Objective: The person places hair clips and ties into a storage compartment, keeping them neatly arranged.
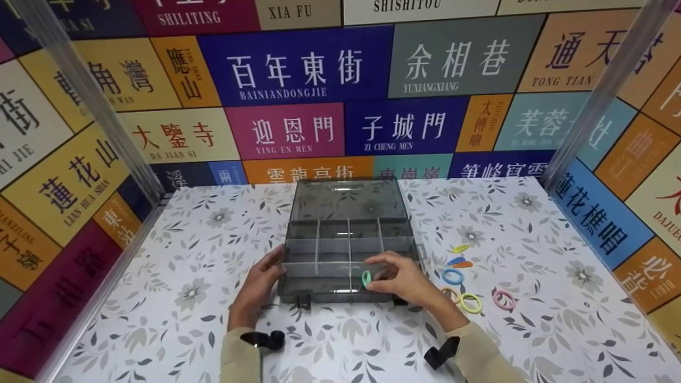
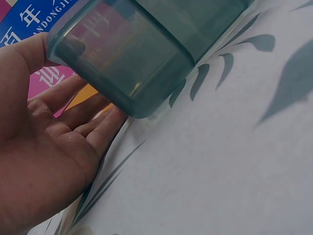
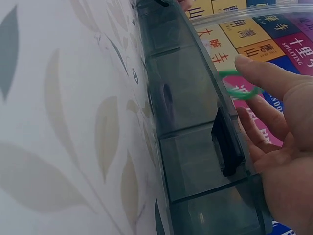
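Note:
A smoky, see-through compartment box [image 1: 314, 287] stands on the table with its lid [image 1: 346, 199] raised at the back. My left hand [image 1: 260, 279] holds its left side; in the left wrist view the thumb lies at the rim and the fingers [image 2: 105, 122] are against the outer wall. Over the front right compartment, my right hand [image 1: 401, 276] pinches a green hair tie [image 3: 244, 94] between thumb and forefinger. The tie hangs upright above the box in the right wrist view. A dark oval [image 3: 168, 100] shows through the front wall; I cannot tell what it is.
Right of the box lie several loose hair ties: a blue one [image 1: 445, 281], a yellow one [image 1: 479, 308], a pink one [image 1: 496, 298] and others, partly behind my right wrist. Black latches [image 1: 304, 301] stick out at the box's front. Patterned panels [image 1: 298, 69] enclose the table.

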### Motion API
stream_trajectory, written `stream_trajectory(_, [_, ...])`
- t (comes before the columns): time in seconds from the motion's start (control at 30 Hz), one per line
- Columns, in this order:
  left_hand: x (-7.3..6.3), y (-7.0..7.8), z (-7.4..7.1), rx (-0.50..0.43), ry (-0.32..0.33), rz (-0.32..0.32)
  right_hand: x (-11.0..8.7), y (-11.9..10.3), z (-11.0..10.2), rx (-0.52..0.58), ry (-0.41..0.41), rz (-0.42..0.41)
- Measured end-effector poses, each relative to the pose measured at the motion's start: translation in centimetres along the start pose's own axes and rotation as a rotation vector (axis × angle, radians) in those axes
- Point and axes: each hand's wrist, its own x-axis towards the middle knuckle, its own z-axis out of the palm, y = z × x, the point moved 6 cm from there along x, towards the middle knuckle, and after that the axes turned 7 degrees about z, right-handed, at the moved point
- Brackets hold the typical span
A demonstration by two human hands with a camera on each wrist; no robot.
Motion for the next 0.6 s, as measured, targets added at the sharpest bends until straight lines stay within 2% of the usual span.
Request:
stream_trajectory(0.37, [-0.1, 0.1, 0.0, 0.023, -0.009, 0.024, -0.4, 0.1, -0.5, 0.007, -0.012, 0.019])
stream_trajectory(0.6, [-0.1, 0.0, 0.0, 0.02, -0.019, 0.049, -1.7, -0.7, -2.3, -0.02, 0.018, 0.015])
